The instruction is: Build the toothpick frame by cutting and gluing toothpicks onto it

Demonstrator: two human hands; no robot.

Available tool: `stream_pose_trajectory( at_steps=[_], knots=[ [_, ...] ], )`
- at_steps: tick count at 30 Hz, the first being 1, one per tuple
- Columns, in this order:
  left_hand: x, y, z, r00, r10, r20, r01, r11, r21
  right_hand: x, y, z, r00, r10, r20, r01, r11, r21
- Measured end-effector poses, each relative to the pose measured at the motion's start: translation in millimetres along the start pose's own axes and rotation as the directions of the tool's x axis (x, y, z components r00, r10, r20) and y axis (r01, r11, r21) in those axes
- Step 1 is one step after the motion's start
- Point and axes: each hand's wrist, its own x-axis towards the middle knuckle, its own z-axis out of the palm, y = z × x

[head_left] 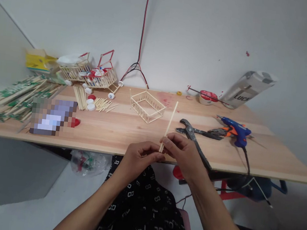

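My left hand [140, 159] and my right hand [182, 150] meet at the table's front edge, both closed around the lower end of a thin wooden stick [172, 115]. The stick tilts upward, and a shorter stick seems to lie alongside its base, partly covered by my fingers. Beyond my hands sits a small open frame [148, 122] built of thin sticks, with rows of short uprights. Right of my right hand lie black-handled pliers [195, 135], one handle passing behind my wrist.
A blue glue gun [236, 130] rests at right, its cord over the edge. Behind are a red paint cup [208, 98] and a carton [246, 90]. At left are a phone [53, 118], wrapped chopsticks [11, 95], cut sticks [103, 105], white caps [90, 104] and stick carts [101, 77].
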Motion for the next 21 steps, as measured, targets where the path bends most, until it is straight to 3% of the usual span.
stream_pose_trajectory(
  at_steps=[6, 9, 17, 21],
  knots=[
    [4.4, 1.7, 3.2, 0.988, -0.149, -0.039, 0.139, 0.970, -0.202, -2.2, 8.3, -1.2, 0.994, -0.085, -0.069, 0.073, 0.984, -0.160],
    [5.9, 2.1, 5.7, 0.981, -0.174, -0.081, 0.152, 0.962, -0.225, -3.5, 11.0, -2.4, 0.990, -0.099, -0.098, 0.077, 0.975, -0.209],
    [7.2, -2.3, 13.7, 0.977, -0.205, -0.057, 0.189, 0.959, -0.211, -9.1, 10.3, -0.1, 0.988, -0.098, -0.119, 0.066, 0.967, -0.246],
    [7.1, -0.8, 14.9, 0.976, -0.199, -0.085, 0.174, 0.956, -0.238, -4.7, 5.6, -14.9, 0.977, -0.177, -0.116, 0.099, 0.866, -0.491]
  ],
)
